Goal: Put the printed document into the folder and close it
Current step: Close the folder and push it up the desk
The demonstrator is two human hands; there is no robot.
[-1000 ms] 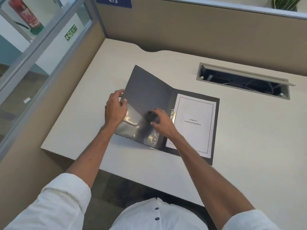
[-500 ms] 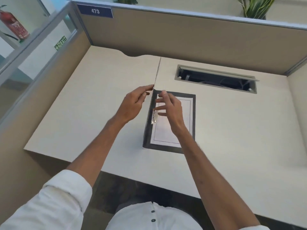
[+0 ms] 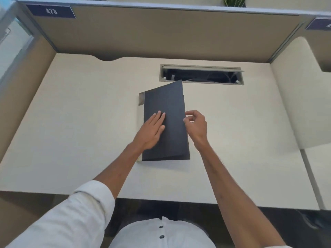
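The dark grey folder [image 3: 168, 104] lies in the middle of the cream desk [image 3: 71, 122] with its front cover folded over to the right, its far corner still slightly raised. The printed document is hidden under the cover. My left hand [image 3: 152, 131] rests flat on the cover near its left side, fingers together and extended. My right hand [image 3: 196, 126] is at the folder's right edge, thumb and fingers pinching the cover's edge. A pale strip [image 3: 140, 104] of the folder's spine shows along the left side.
An open cable tray slot [image 3: 201, 75] is cut into the desk just behind the folder. Beige partition walls [image 3: 161, 33] enclose the desk at the back and sides. The desk's front edge [image 3: 179, 201] runs close to my body.
The folder's cover swung from lying open at the left, through upright, down over the document to the right. My left hand moved onto the cover; my right hand shifted to the right edge.
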